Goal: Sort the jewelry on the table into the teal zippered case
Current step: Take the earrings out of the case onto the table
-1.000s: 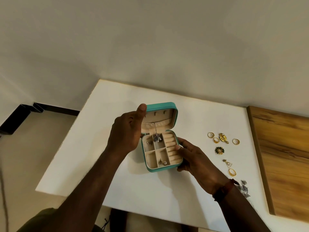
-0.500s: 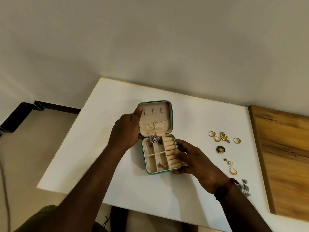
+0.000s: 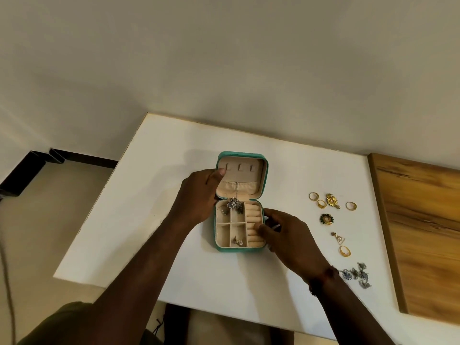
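The teal zippered case (image 3: 219, 248) lies open mid-table, its lid (image 3: 265, 170) folded back nearly flat. My left hand (image 3: 196, 195) holds the lid's left edge, thumb on the beige lining. My right hand (image 3: 286, 232) grips the base's right side, thumb on the ring rolls. A silver pendant (image 3: 233, 203) on a chain hangs from the lid pocket over the top compartments. A small earring (image 3: 238, 242) lies in a lower compartment. To the right lie gold rings (image 3: 314, 196), a gold flower piece (image 3: 332, 200), a green-gold flower (image 3: 326, 218), a triangle earring (image 3: 339, 238) and silver earrings (image 3: 357, 274).
The white table (image 3: 154, 220) has its left edge near my left arm and its front edge close to me. A wooden surface (image 3: 423, 232) adjoins the table on the right. A plain wall stands behind. Floor and a dark baseboard (image 3: 29, 168) show at left.
The lid has swung back from upright to nearly flat, pushed by my left hand. The case has settled on the table. My right hand stays on the base.
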